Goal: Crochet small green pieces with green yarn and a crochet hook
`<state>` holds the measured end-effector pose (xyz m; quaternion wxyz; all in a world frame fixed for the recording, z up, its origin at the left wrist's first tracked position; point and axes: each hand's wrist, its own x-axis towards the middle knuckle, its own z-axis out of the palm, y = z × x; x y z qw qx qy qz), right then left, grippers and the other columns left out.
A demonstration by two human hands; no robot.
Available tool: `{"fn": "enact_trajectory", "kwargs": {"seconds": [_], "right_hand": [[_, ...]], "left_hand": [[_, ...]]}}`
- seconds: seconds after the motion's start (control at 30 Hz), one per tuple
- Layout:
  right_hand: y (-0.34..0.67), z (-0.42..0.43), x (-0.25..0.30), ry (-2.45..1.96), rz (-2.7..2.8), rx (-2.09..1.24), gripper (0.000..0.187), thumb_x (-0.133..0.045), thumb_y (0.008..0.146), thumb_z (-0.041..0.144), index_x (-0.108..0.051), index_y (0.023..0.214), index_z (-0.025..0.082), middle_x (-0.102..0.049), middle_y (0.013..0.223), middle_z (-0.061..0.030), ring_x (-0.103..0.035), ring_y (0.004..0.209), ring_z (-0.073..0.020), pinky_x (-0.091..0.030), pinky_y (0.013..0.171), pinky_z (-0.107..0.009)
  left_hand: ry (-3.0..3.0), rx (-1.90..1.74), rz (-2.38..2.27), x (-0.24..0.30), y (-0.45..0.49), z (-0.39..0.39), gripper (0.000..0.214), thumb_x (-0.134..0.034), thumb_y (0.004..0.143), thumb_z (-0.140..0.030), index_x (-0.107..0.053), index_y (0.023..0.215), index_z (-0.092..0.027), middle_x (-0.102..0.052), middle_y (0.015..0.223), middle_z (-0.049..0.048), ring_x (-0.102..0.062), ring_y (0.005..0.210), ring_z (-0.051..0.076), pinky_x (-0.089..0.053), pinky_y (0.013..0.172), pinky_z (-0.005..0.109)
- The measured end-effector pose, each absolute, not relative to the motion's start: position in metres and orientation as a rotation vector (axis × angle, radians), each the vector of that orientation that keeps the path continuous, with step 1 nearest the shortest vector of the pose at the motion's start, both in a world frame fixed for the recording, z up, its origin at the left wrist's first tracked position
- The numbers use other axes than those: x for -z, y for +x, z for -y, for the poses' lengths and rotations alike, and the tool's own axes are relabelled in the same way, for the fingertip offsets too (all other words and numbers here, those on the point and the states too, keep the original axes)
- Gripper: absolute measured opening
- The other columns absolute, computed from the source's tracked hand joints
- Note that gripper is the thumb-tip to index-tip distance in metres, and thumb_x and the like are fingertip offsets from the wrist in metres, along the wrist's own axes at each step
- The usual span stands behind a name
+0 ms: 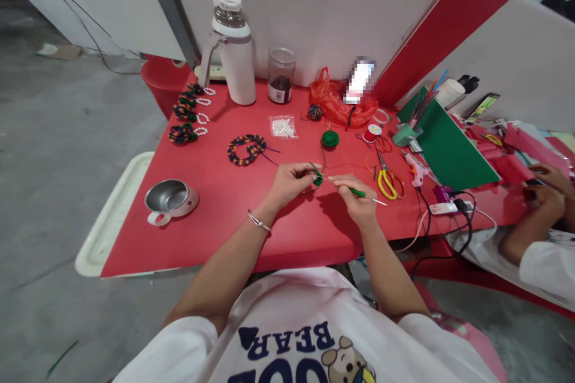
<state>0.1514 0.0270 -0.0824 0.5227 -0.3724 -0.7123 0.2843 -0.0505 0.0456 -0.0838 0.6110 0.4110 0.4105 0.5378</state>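
Over the red table, my left hand (294, 184) pinches a small piece of green crochet work (318, 178), its fingers closed. My right hand (357, 197) is closed round a crochet hook (358, 192) with a green grip; the hook's thin tip reaches into the green piece. A strand of green yarn runs up from the work to a green yarn ball (330, 139) just behind. Left of my hands lies a multicoloured crocheted loop (246, 150) with loose tails. Yellow-handled scissors (387, 184) lie to the right of my right hand.
A metal cup (171, 200) stands at the left, with a white jug (238, 60), a jar (281, 75) and a red plastic bag (336, 102) at the back. A glue gun (417, 169) and cables lie right, beside a green divider (458, 143). Beyond it are another person's hands (545, 188).
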Motion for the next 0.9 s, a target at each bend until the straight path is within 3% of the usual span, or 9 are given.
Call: {"fn": "enact_trajectory", "kwargs": {"seconds": [0.27, 0.7, 0.9], "right_hand": [[0.149, -0.025, 0.082, -0.907, 1.756, -0.580, 0.015, -0.066, 0.098, 0.028, -0.081, 0.101, 0.029, -0.083, 0.106, -0.0049, -0.077, 0.103, -0.0240, -0.059, 0.098, -0.046], [0.147, -0.030, 0.096, -0.936, 1.594, -0.679, 0.015, -0.065, 0.099, 0.032, -0.080, 0.099, 0.029, -0.082, 0.106, -0.0051, -0.076, 0.104, -0.0230, -0.063, 0.095, -0.043], [0.147, -0.030, 0.089, -0.921, 1.789, -0.614, 0.024, -0.068, 0.097, 0.029, -0.077, 0.118, 0.032, -0.080, 0.120, -0.0051, -0.075, 0.113, -0.0232, -0.060, 0.100, -0.044]], "left_hand": [[0.928, -1.236, -0.984, 0.084, -0.049, -0.047, 0.030, -0.086, 0.057, -0.024, -0.081, 0.086, -0.016, -0.074, 0.077, 0.0048, -0.061, 0.066, 0.014, -0.045, 0.052, 0.023], [0.873, -1.210, -0.977, 0.086, -0.047, -0.048, 0.033, -0.086, 0.057, -0.027, -0.082, 0.087, -0.015, -0.071, 0.069, 0.0032, -0.051, 0.053, 0.009, -0.038, 0.047, 0.021], [0.903, -1.213, -0.945, 0.089, -0.047, -0.048, 0.032, -0.086, 0.059, -0.028, -0.081, 0.088, -0.015, -0.073, 0.074, 0.0047, -0.054, 0.056, 0.010, -0.040, 0.049, 0.022]]}}
